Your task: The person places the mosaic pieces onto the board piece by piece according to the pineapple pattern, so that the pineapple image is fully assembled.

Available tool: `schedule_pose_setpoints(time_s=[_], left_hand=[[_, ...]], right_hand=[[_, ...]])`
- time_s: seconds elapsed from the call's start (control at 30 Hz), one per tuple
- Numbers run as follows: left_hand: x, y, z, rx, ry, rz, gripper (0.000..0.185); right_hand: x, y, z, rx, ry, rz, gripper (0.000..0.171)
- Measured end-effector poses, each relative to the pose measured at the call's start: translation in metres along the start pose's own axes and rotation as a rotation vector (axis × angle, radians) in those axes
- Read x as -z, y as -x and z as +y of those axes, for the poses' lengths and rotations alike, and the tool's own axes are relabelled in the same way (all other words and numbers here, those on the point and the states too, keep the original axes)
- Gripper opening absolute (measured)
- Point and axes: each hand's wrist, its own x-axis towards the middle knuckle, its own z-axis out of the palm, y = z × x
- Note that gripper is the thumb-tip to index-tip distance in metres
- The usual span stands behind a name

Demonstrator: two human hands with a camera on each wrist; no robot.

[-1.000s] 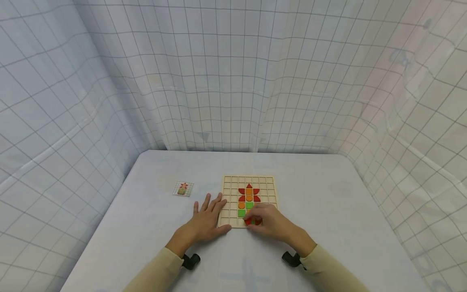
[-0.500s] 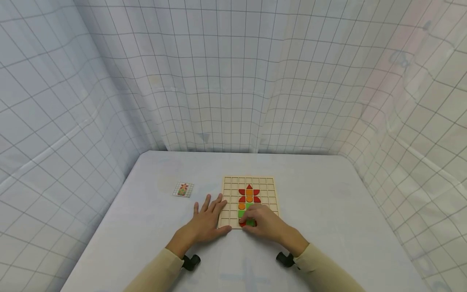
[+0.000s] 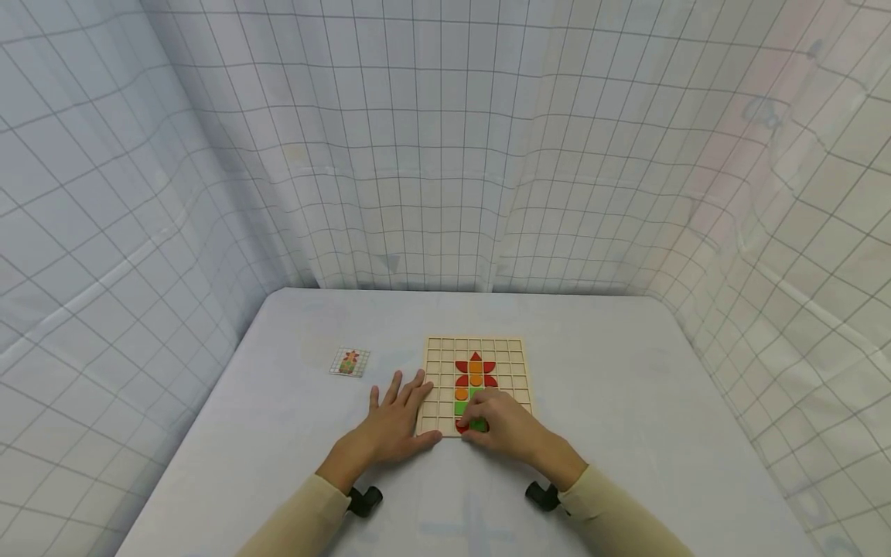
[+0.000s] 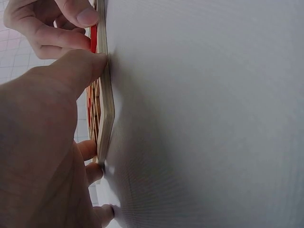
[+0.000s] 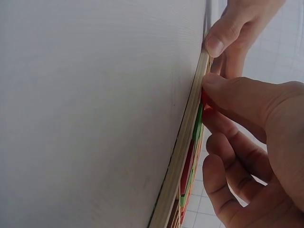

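Observation:
A square wooden grid board (image 3: 438, 356) lies on the table with flat red, orange and green pieces in its cells. My left hand (image 3: 391, 427) is spread at the board's left side, its fingertips on the left edge and its thumb on the front edge. With thumb and index finger, my right hand (image 3: 511, 427) pinches a red tile (image 5: 204, 98) low in the front row. Beside that tile is a green tile (image 5: 197, 121). The right hand covers part of the pattern in the head view, including the right side of its lower rows.
A small printed card (image 3: 349, 361) with a gridded flower-like pattern lies left of the board. White cloth (image 3: 599, 348) covers the table. Grid-patterned curtains (image 3: 445, 155) enclose the back and both sides.
My right hand has moved slightly left along the front row with the red tile, uncovering the green tile beside it, and has barely moved since half a second ago. The left hand stays put.

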Motion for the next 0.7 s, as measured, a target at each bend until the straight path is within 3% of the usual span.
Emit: schedule_pose_setpoints(time_s=[0.27,0.7], left_hand=[[0.0014,-0.0007,0.0008,-0.002,0.001,0.003,0.097],[0.0039,0.0025,0.0027,-0.001,0.012,0.0,0.097]], right_hand=[[-0.0042,-0.0013,0.0033,0.012,-0.003,0.039,0.01],[-0.0046,-0.0036,0.001,-0.075,-0.063,0.045,0.007]])
